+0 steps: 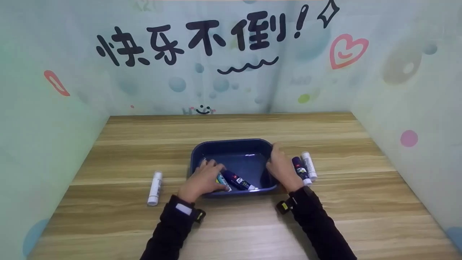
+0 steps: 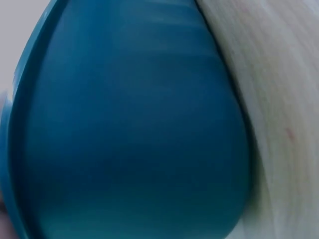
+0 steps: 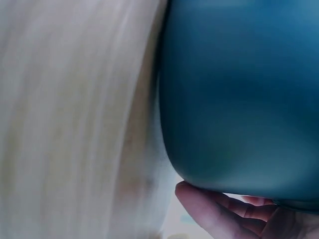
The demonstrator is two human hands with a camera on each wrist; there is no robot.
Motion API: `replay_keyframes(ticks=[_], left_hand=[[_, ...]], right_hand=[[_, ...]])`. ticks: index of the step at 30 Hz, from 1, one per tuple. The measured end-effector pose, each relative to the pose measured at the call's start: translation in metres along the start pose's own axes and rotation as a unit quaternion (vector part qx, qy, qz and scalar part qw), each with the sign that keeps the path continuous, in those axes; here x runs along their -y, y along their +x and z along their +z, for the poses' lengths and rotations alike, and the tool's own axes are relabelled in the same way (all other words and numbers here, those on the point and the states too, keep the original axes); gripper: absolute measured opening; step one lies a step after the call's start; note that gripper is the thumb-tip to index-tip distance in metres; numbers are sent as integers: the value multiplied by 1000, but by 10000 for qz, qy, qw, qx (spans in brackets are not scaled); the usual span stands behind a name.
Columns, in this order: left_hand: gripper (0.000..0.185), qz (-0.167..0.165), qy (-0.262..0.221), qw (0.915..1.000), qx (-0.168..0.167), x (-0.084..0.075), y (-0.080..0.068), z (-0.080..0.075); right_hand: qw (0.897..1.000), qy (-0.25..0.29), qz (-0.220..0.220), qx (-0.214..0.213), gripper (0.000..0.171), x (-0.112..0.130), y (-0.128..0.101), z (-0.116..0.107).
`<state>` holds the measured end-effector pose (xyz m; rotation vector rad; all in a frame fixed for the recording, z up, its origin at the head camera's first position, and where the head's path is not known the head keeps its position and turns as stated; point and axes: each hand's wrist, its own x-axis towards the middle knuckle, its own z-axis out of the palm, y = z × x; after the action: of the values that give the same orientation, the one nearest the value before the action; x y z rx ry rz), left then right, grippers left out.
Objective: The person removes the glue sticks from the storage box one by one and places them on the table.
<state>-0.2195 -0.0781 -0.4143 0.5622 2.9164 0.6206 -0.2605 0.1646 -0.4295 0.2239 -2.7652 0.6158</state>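
A dark blue tray (image 1: 231, 143) sits mid-table. Inside it lie a dark stick (image 1: 239, 181) and a teal stick (image 1: 223, 183). My left hand (image 1: 203, 179) lies over the tray's front left corner, fingers inside and touching the teal stick; whether it pinches anything is hidden. My right hand (image 1: 282, 168) holds the tray's right rim, thumb over the edge. In the right wrist view its fingers (image 3: 219, 215) curl against the tray's outer wall (image 3: 239, 99). The left wrist view shows only the blurred tray wall (image 2: 129, 129) beside the wood.
A white glue stick (image 1: 155, 187) lies on the wooden table (image 1: 231, 224) left of the tray. A dark stick (image 1: 301, 170) and a white stick (image 1: 309, 165) lie just right of my right hand. Patterned walls enclose the table on three sides.
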Motion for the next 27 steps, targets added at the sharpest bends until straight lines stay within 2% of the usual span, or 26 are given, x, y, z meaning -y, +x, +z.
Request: replay_keyframes(ticks=[7, 13, 23, 27], left_hand=[[55, -27, 78, 9998, 175, -2, 0, 1], [52, 71, 120, 9999, 80, -4, -1, 1], [54, -342, 249, 9988, -256, -9, -3, -3], [51, -528, 116, 9976, -440, -13, -4, -7]], right_hand=[[9993, 4, 141, 359, 38, -2, 0, -2], [9983, 164, 163, 531, 42, -2, 0, -3], [9979, 262, 118, 586, 46, -3, -1, -4], [9976, 293, 151, 611, 45, -3, 0, -4]])
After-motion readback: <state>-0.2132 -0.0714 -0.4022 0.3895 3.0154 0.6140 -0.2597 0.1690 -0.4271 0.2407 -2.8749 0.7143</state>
